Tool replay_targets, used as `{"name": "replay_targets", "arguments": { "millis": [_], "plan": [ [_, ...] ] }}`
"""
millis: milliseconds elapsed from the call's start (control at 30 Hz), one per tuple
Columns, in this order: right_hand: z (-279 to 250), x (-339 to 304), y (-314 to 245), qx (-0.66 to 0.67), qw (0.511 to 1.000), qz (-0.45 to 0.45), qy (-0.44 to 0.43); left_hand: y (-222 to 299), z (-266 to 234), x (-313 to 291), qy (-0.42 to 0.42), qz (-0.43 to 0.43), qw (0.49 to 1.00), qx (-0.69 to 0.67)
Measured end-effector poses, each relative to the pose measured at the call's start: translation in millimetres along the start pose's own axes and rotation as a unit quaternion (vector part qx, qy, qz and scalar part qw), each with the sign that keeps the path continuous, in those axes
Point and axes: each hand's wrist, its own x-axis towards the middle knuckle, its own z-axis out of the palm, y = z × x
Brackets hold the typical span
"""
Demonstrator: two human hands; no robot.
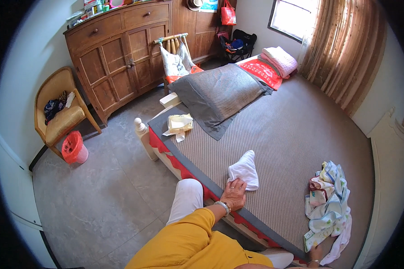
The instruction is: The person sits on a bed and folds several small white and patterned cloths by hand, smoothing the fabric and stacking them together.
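Note:
A small white cloth (245,171), folded to a point at its far end, lies on the bed near the edge closest to me. My left hand (234,193), with a ring and a bracelet, has its curled fingers closed on the near side of this cloth. At the lower right, a loose pile of printed baby cloths (330,197) in white, pale blue, green and dark red spreads over the mat. My right hand (315,254) grips the near corner of the pile at a green-edged cloth; its fingers are partly hidden there.
The bed's striped mat (283,130) bears an opened tissue pack (180,123), a grey-covered mound (224,92) and folded pink bedding (279,60). A white bedpost (140,127) rises at the corner. Leftward stand a wooden cabinet (116,58), an armchair (60,107) and a red-lined bin (76,148).

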Motion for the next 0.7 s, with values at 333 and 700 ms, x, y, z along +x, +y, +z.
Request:
{"name": "replay_targets", "arguments": {
  "millis": [333, 700],
  "plan": [
    [-22.4, -74.8, -67.5, 0.001, 0.984, 0.083, 0.155, 14.4, 5.6, 10.8, -0.006, 0.020, 0.999, -0.029],
    [-6.2, -36.9, -64.7, 0.029, 0.989, -0.055, 0.132, 10.2, 3.1, 8.3, -0.016, 0.009, 0.999, -0.032]
  ]
}}
